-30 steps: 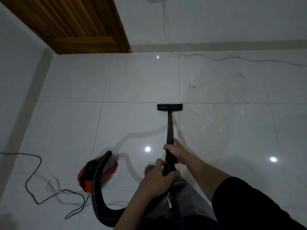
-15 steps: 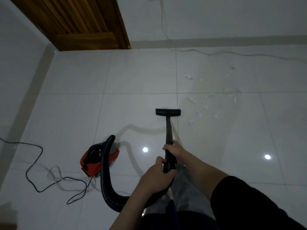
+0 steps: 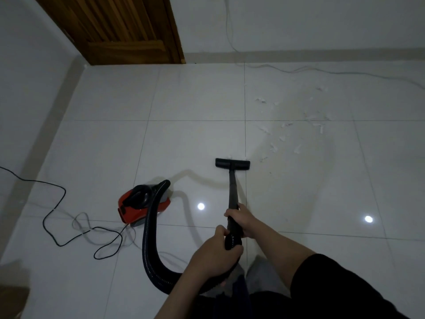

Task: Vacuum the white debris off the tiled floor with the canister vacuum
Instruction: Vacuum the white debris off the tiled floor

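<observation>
A: Nozzle (image 3: 232, 163) pulled back toward the feet; both hands (image 3: 215, 252) (image 3: 241, 219) clamped on the wand (image 3: 232, 192).
B: Progress?
A: White debris (image 3: 296, 134) mostly left, ahead-right on the floor (image 3: 184, 100); maybe one fleck at the nozzle's edge.

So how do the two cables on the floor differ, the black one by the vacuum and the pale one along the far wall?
The black cable is dark and stands out sharply against the tiles; the pale cable nearly blends into them. The black cable lies in loose loops and ends at the red canister; the pale cable runs in a long shallow line and climbs the far wall. The black cable lies left of the wand, the pale cable far right. Both are thin and slack.
</observation>
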Available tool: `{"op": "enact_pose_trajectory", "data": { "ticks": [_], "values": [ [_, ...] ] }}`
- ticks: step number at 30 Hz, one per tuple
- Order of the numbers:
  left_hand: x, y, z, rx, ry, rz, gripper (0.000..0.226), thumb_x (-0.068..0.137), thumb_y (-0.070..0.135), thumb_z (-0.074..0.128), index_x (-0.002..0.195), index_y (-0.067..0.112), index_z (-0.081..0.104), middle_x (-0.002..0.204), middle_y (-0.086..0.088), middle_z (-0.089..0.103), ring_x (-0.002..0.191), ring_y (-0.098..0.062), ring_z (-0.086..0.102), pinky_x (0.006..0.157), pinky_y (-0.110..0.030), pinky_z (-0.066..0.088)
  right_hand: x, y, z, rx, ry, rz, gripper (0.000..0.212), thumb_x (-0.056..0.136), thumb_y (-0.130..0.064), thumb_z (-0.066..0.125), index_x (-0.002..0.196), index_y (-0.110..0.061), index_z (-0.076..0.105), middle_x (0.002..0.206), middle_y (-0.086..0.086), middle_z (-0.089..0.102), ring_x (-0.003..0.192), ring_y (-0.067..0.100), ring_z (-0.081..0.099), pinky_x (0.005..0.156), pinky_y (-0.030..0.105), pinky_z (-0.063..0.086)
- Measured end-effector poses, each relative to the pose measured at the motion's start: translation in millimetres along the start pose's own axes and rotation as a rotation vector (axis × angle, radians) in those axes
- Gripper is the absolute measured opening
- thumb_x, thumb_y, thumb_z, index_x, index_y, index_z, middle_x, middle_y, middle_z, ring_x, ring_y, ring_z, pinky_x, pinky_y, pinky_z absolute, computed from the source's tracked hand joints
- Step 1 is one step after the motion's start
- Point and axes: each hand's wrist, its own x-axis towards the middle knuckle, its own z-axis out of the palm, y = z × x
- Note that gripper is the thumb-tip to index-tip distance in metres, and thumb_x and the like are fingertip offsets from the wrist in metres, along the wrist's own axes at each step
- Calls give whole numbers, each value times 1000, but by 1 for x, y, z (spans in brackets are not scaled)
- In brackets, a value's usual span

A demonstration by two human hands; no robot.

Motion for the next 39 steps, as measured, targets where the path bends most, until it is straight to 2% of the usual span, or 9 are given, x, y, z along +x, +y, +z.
{"op": "enact_pose_trajectory", "data": {
  "ticks": [7,11,15,19,22,25,29,34,39],
  "values": [
    [-25,-4,48,32,-3,-15,33,89,44,52,114,24,40,87,0,61,70,-16,55,65,-32,43,-24,43,-17,-51,-9,-20,39,87,-15,61,123,-11,44,94,12,55,75,24,58,61,34,50],
    [-43,-3,87,24,0,-11,30,87,44,53,108,24,43,100,-2,63,85,-19,60,72,-34,47,-45,74,-36,-84,-4,-35,34,88,-16,61,118,-10,47,90,11,55,71,23,58,62,34,50],
    [-63,-4,126,45,-32,-17,39,84,45,52,116,25,42,107,-2,62,94,-17,63,83,-36,52,-68,108,-54,-72,6,-36,29,90,-14,60,116,-11,48,87,10,56,68,20,57,60,31,49],
    [-83,-8,158,94,-54,-23,48,86,47,51,126,26,34,104,0,64,89,-16,66,83,-37,54,-84,144,-67,-105,20,-58,34,88,-16,61,119,-11,49,93,12,57,79,25,56,70,36,50],
    [-99,-10,175,79,-73,-12,39,89,47,53,117,25,39,92,4,65,80,-15,64,81,-36,53,-98,165,-72,-108,37,-65,33,88,-16,61,118,-11,49,93,11,57,80,24,56,68,34,49],
    [-110,-12,183,113,-82,1,36,88,50,53,110,24,41,84,7,61,73,-12,58,76,-36,50,-110,180,-73,-56,53,-67,36,87,-16,62,120,-9,51,92,11,58,78,24,57,64,33,49],
    [-122,-15,182,123,-139,12,36,92,45,53,116,22,39,89,0,62,67,-11,56,67,-32,46,-119,199,-69,24,102,-73,42,86,-14,64,125,-8,49,99,12,60,83,24,60,66,34,51],
    [-137,-27,173,206,-175,21,39,90,44,54,119,23,39,100,-8,67,85,-24,67,82,-43,55,-128,219,-58,109,174,-74,45,85,-11,64,126,-4,47,104,15,61,85,25,61,68,36,53],
    [-150,-38,169,250,-223,42,41,90,44,55,120,22,40,102,-7,66,91,-25,67,83,-41,54,-138,240,-50,182,218,-55,50,82,-13,66,128,-4,48,105,19,61,85,29,60,66,38,53]
  ]
}}
